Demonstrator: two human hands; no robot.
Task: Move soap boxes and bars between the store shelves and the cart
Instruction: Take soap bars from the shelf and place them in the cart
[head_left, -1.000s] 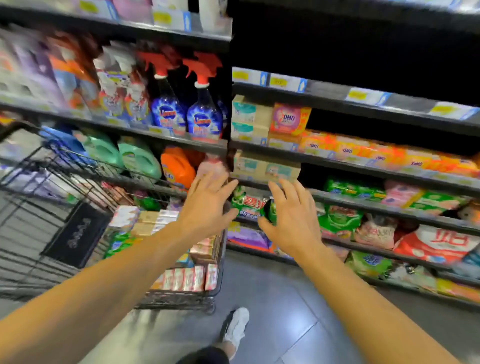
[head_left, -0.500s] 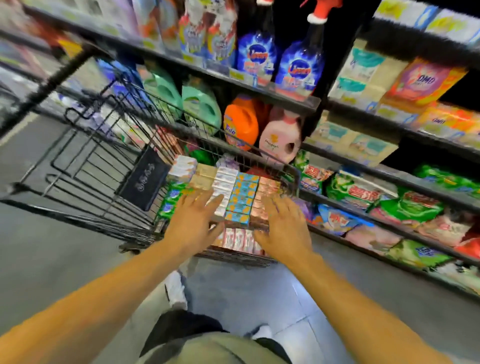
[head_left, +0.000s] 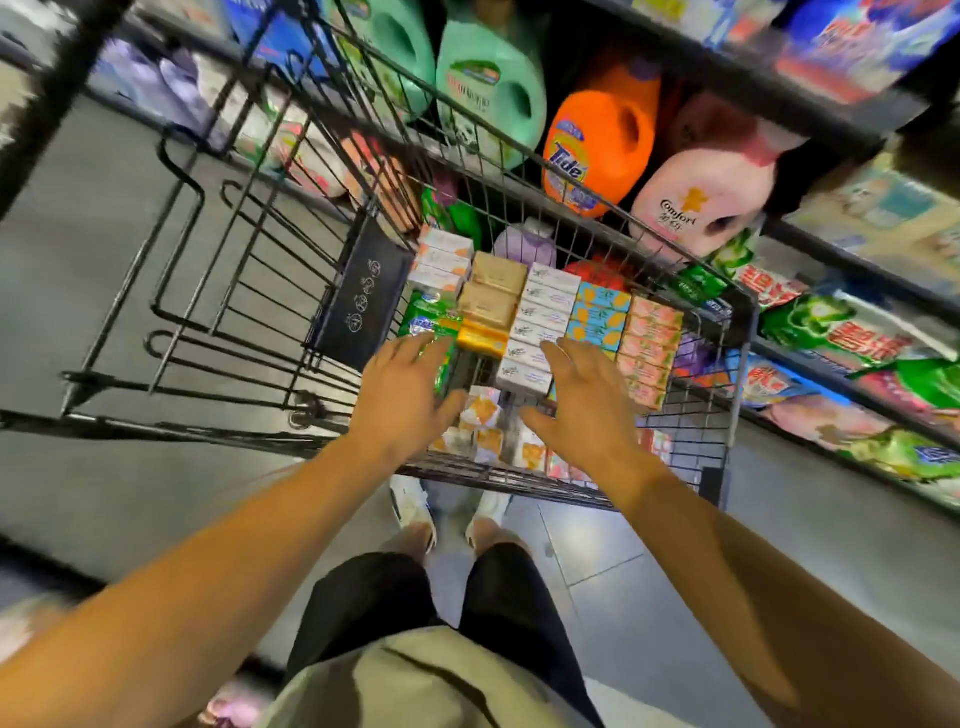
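Store shelves (head_left: 852, 119) w/ detergent jugs stand just beyond the cart (head_left: 743, 332); inside it, soap boxes (head_left: 545, 312) sit in tidy rows, likely for easy picking. Above them, left hand (head_left: 400, 389) & right hand (head_left: 582, 400) hover, fingers spread, holding nothing.

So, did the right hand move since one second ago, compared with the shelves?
Yes. The right hand left the shelf it was reaching toward and came down over the white soap boxes in the cart, fingers spread.

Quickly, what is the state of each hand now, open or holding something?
Left hand: open, holding nothing, over the green soap packs.
Right hand: open, holding nothing, over the white soap boxes.
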